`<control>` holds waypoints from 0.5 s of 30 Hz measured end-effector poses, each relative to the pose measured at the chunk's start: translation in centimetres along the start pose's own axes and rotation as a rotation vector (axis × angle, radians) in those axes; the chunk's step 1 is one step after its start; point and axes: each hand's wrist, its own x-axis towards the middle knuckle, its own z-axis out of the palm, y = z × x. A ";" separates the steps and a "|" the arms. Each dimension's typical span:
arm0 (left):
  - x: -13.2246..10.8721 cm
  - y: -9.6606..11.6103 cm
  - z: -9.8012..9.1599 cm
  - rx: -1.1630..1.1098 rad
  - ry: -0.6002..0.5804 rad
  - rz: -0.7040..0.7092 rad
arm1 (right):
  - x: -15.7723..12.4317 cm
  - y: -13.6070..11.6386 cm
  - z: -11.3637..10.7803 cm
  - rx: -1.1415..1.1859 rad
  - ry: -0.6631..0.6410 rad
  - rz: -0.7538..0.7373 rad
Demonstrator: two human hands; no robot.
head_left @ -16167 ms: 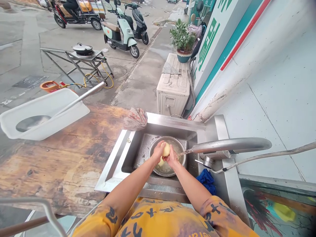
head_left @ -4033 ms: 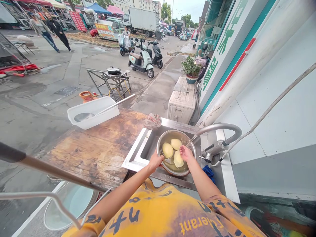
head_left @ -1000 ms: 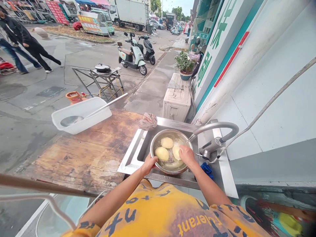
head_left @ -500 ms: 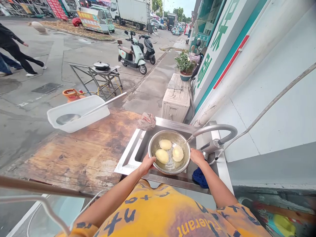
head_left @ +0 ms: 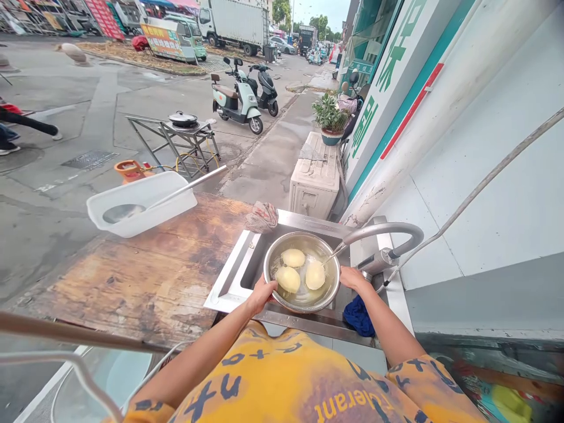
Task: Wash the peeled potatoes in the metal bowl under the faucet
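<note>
A round metal bowl (head_left: 304, 306) is held over the sink (head_left: 238, 281), with several pale yellow peeled potatoes in it: one potato (head_left: 293, 257) at the back, one potato (head_left: 288, 279) at the left and one potato (head_left: 315, 275) at the right. Water runs into the bowl from the grey curved faucet (head_left: 388, 228). My left hand (head_left: 263, 292) grips the bowl's left rim, thumb on top. On the opposite side my right hand (head_left: 351, 277) is closed on the right rim; its fingertips are hidden behind the bowl.
A crumpled cloth (head_left: 261, 217) lies on the sink's back left corner, and a blue cloth (head_left: 358, 316) near my right forearm. Left of the sink is a wooden board (head_left: 145, 282) bearing a white plastic tub (head_left: 141, 226) with a long-handled ladle (head_left: 185, 188). A wall stands at the right.
The water in the bowl looks higher and the potatoes have shifted slightly. Both hands keep their hold on the rim. A passer-by at far left has moved further left.
</note>
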 end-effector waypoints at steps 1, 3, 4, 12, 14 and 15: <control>0.0 0.0 0.0 0.002 -0.001 0.000 | -0.2 0.0 0.0 -0.007 -0.007 -0.002; -0.1 0.0 0.0 0.003 0.005 -0.002 | -0.4 -0.1 -0.2 -0.022 -0.024 -0.008; -0.1 0.0 0.0 0.000 0.008 -0.002 | -0.6 -0.2 -0.2 -0.027 -0.026 -0.008; -0.1 0.0 0.2 0.009 0.010 0.001 | -1.0 -0.3 -0.4 -0.031 -0.018 0.003; -0.2 0.0 0.2 0.014 0.005 0.000 | -0.9 -0.2 -0.3 -0.022 -0.009 0.006; -0.2 0.1 0.2 0.015 0.005 -0.001 | -0.9 -0.2 -0.3 -0.016 -0.003 0.009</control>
